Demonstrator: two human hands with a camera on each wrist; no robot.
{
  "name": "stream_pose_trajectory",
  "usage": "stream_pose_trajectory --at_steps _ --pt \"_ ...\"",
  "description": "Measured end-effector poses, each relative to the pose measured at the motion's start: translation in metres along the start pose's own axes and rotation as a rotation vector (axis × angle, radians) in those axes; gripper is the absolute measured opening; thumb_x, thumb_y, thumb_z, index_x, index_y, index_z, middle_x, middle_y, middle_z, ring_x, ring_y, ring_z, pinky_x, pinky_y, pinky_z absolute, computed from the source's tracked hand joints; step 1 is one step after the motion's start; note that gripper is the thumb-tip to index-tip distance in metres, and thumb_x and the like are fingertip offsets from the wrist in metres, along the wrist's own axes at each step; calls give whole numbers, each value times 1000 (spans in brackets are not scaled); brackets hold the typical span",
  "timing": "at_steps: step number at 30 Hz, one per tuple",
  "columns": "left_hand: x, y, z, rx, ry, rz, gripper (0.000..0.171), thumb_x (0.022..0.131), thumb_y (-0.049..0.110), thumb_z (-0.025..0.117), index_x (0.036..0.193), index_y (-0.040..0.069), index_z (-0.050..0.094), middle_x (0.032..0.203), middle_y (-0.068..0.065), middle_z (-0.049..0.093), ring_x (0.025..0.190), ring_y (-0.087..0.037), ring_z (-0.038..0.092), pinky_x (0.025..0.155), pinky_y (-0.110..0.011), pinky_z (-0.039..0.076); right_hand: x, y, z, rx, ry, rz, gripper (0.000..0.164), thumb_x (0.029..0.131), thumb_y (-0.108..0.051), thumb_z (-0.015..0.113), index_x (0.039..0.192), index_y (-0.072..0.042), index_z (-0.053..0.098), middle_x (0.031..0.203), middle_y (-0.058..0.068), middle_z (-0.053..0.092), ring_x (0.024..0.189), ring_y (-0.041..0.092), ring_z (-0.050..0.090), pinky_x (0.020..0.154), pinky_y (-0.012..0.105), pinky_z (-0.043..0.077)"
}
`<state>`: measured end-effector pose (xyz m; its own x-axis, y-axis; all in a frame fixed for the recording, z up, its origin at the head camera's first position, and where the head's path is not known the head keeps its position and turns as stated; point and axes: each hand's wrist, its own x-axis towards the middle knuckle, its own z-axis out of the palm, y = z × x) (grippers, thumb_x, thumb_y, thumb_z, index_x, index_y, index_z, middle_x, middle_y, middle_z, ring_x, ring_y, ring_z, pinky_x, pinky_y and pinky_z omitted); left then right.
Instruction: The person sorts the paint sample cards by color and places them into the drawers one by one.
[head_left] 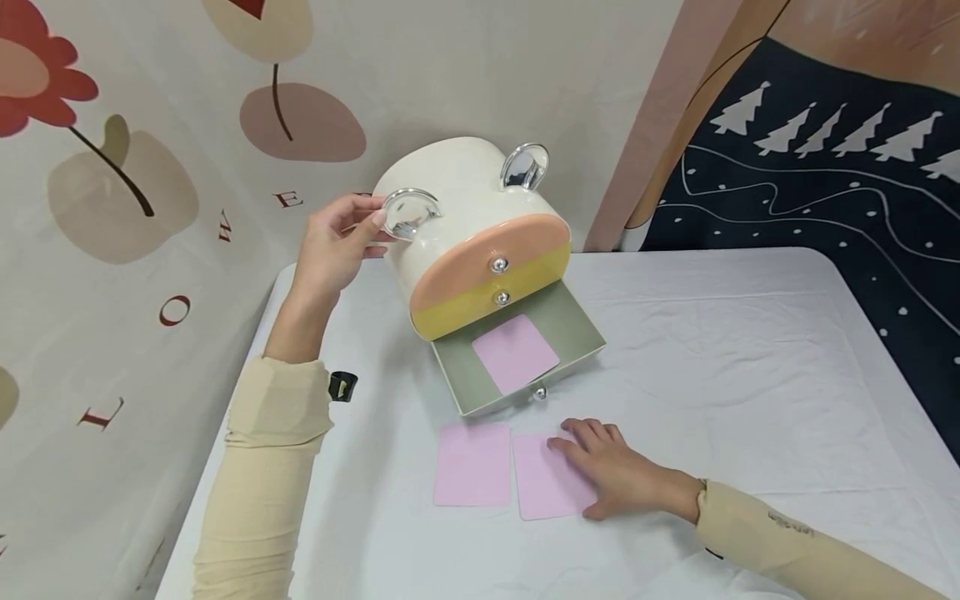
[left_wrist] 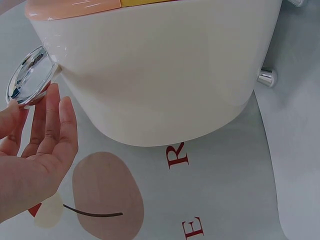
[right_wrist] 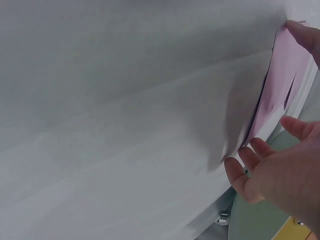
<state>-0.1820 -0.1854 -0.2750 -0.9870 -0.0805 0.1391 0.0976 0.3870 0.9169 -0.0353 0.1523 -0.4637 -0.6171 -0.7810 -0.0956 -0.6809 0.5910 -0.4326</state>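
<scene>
A rounded white drawer box [head_left: 457, 179] stands tilted to the view, with peach and yellow drawer fronts and two mirror-like silver ears. My left hand [head_left: 337, 243] pinches the left silver ear [left_wrist: 31, 75] between thumb and fingers. The green bottom drawer [head_left: 450, 371] is pulled out, and one pink card [head_left: 516, 354] lies inside it. In front of it, two more pink cards lie side by side. At the right one, a pink card [head_left: 542, 479], my right hand [head_left: 628, 477] grips the right-hand side, thumb at the near corner and fingers at the far corner [right_wrist: 252, 142].
A patterned cloth with red letters [head_left: 174, 310] hangs behind and to the left. The left pink card [head_left: 472, 465] lies beside the gripped one. White cloth covers the table [head_left: 720, 358]; a dark cloth with white trees [head_left: 810, 167] hangs at the right.
</scene>
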Motion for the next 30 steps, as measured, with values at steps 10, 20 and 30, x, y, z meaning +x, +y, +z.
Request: stream_pose_trajectory --at_steps 10,20,30 --pt "-1 0 1 -27 -8 -6 25 90 15 57 111 1 59 99 -7 58 76 -9 63 66 -18 53 2 0 0 -24 0 -6 95 54 -29 82 134 -8 35 129 16 34 117 31 31 92 49 30" --pt "-1 -1 0 -18 -10 1 25 91 16 57 111 2 59 98 -6 58 77 -9 62 67 -19 53 -2 1 -9 -65 75 -49 94 49 -32 83 126 1 40 125 14 37 115 29 35 85 46 33" --pt "1 -1 -1 -16 -9 7 25 90 17 57 111 3 59 97 -6 58 77 -9 63 69 -21 54 -1 -6 -68 57 45 -85 97 52 -29 84 131 -2 36 131 12 33 121 26 29 93 48 29"
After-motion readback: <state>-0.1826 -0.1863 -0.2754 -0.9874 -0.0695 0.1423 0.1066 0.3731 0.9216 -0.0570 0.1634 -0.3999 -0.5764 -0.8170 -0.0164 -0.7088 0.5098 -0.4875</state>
